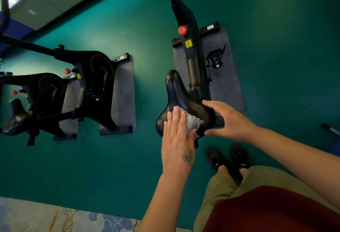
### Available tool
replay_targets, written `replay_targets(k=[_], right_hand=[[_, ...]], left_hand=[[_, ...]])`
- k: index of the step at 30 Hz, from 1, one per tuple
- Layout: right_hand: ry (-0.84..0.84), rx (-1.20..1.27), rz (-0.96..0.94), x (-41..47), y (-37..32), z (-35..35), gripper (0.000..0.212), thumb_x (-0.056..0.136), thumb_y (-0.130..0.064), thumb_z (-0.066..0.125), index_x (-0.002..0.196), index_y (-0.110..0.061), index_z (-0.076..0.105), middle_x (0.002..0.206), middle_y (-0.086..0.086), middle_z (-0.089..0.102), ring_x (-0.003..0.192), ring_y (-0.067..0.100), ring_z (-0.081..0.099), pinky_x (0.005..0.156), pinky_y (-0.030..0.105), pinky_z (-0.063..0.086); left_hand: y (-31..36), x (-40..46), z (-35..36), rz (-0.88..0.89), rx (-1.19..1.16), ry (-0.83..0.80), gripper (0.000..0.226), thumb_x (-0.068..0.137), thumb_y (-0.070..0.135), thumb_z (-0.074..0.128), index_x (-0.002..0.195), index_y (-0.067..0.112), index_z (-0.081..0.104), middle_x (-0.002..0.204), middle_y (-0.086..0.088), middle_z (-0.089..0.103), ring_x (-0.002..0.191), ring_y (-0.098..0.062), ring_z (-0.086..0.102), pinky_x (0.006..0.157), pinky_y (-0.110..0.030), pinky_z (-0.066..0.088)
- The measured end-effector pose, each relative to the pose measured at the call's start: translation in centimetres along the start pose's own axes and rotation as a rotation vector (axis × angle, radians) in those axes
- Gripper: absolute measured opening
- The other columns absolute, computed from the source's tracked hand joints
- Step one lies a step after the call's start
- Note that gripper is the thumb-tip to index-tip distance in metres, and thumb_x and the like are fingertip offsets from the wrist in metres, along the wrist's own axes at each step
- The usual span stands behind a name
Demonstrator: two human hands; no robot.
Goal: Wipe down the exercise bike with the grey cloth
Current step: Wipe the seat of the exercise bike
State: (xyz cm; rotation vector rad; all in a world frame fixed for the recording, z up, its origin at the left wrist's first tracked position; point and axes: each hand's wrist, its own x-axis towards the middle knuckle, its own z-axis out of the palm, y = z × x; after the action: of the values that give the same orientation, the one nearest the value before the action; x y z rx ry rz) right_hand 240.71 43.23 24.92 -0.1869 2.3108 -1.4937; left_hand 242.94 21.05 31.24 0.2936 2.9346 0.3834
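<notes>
Ideally, my flat left hand [177,136] keeps the grey cloth [191,121] pressed while my spread, empty right hand [228,121] steadies the saddle [176,91].

We see left hand [177,139] flat, fingers straight, palm down; right hand [227,121] spread open, fingers extended, forearm reaching in.
</notes>
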Motion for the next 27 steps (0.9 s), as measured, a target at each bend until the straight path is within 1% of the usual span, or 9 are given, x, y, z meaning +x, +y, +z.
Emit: replay_targets(k=[3, 6, 8, 12, 14, 16, 18, 21, 27], right_hand=[[0.062, 0.107, -0.049, -1.1, -1.4, -0.1, 0.060, 0.084, -0.021, 0.072, 0.141, -0.034, 0.058, 0.155, -0.018, 0.043, 0.148, 0.000, 0.033, 0.121, 0.027, 0.029], [0.098, 0.161, -0.058, -1.9, -3.4, 0.0, 0.034, 0.086, -0.020, 0.057, 0.115, -0.032, 0.070, 0.134, -0.019, 0.056, 0.134, -0.003, 0.044, 0.109, 0.013, 0.032], [0.107, 0.243, -0.040, -2.0, -4.7, -0.1, 0.020, 0.096, -0.034, 0.054, 0.106, -0.030, 0.071, 0.115, -0.019, 0.066, 0.122, 0.001, 0.053, 0.106, 0.021, 0.040], [0.025, 0.585, -0.001, -1.9, -6.7, -0.5, 0.050, 0.100, -0.064, 0.048, 0.116, -0.025, 0.074, 0.114, -0.005, 0.075, 0.114, 0.013, 0.067, 0.104, 0.040, 0.049], [0.028, 0.592, -0.002, -1.8, -7.3, -0.9, 0.047, 0.092, -0.068, 0.061, 0.109, -0.026, 0.072, 0.102, 0.002, 0.074, 0.097, 0.016, 0.069, 0.089, 0.042, 0.056], [0.062, 0.506, -0.016, -1.8, -7.6, -1.2, 0.043, 0.086, -0.064, 0.073, 0.110, -0.028, 0.070, 0.102, 0.000, 0.074, 0.097, 0.016, 0.070, 0.087, 0.043, 0.057], [0.112, 0.448, -0.034, -1.7, -7.8, -1.4, 0.030, 0.090, -0.046, 0.077, 0.113, -0.028, 0.070, 0.105, -0.006, 0.075, 0.099, 0.015, 0.071, 0.090, 0.039, 0.057], [0.175, 0.420, -0.047, -1.6, -8.5, -1.6, 0.012, 0.097, -0.026, 0.076, 0.108, -0.027, 0.071, 0.100, -0.005, 0.076, 0.093, 0.014, 0.071, 0.086, 0.040, 0.058], [0.279, 0.273, -0.091, -1.7, -11.2, -0.2, 0.022, 0.090, -0.045, 0.070, 0.095, -0.024, 0.069, 0.092, -0.005, 0.070, 0.088, 0.017, 0.067, 0.084, 0.051, 0.055]], left_hand=[[1.0, -0.8, -1.0, -0.074, -0.248, 0.031, 0.051, 0.114, 0.041, 0.045, 0.164, 0.031, 0.042, 0.178, 0.013, 0.020, 0.165, -0.008, 0.012, 0.127, -0.029, 0.028], [2.3, -1.7, -1.9, -0.079, -0.335, 0.047, 0.046, 0.111, 0.048, 0.043, 0.157, 0.050, 0.046, 0.177, 0.012, 0.021, 0.162, -0.011, 0.025, 0.122, -0.030, 0.035], [2.9, -1.8, -2.2, -0.073, -0.369, 0.052, 0.046, 0.110, 0.050, 0.042, 0.154, 0.063, 0.041, 0.168, 0.003, 0.035, 0.151, -0.017, 0.039, 0.119, -0.034, 0.040], [3.3, -1.6, -2.8, -0.059, -0.434, 0.062, 0.055, 0.108, 0.048, 0.056, 0.157, 0.062, 0.035, 0.119, 0.018, 0.056, 0.112, -0.012, 0.053, 0.100, -0.033, 0.049], [3.7, -1.4, -3.6, -0.091, -0.490, 0.060, 0.068, 0.100, 0.041, 0.072, 0.157, 0.057, 0.040, 0.119, 0.022, 0.054, 0.113, -0.010, 0.056, 0.099, -0.028, 0.050], [3.9, -1.3, -4.5, -0.127, -0.637, 0.070, 0.072, 0.095, 0.030, 0.081, 0.155, 0.051, 0.047, 0.130, 0.017, 0.058, 0.122, -0.009, 0.061, 0.100, -0.023, 0.053], [4.1, -1.2, -5.5, -0.173, -0.804, 0.060, 0.070, 0.095, 0.021, 0.082, 0.152, 0.049, 0.051, 0.139, 0.013, 0.062, 0.123, -0.011, 0.066, 0.100, -0.031, 0.059], [4.0, -1.5, -6.1, -0.194, -0.931, 0.062, 0.071, 0.097, 0.012, 0.078, 0.151, 0.050, 0.052, 0.121, 0.010, 0.072, 0.105, -0.020, 0.073, 0.093, -0.043, 0.063], [2.4, -2.7, -6.7, -0.245, -1.018, 0.144, 0.075, 0.091, 0.016, 0.081, 0.154, 0.044, 0.050, 0.105, 0.001, 0.071, 0.089, -0.023, 0.071, 0.081, -0.037, 0.063]])
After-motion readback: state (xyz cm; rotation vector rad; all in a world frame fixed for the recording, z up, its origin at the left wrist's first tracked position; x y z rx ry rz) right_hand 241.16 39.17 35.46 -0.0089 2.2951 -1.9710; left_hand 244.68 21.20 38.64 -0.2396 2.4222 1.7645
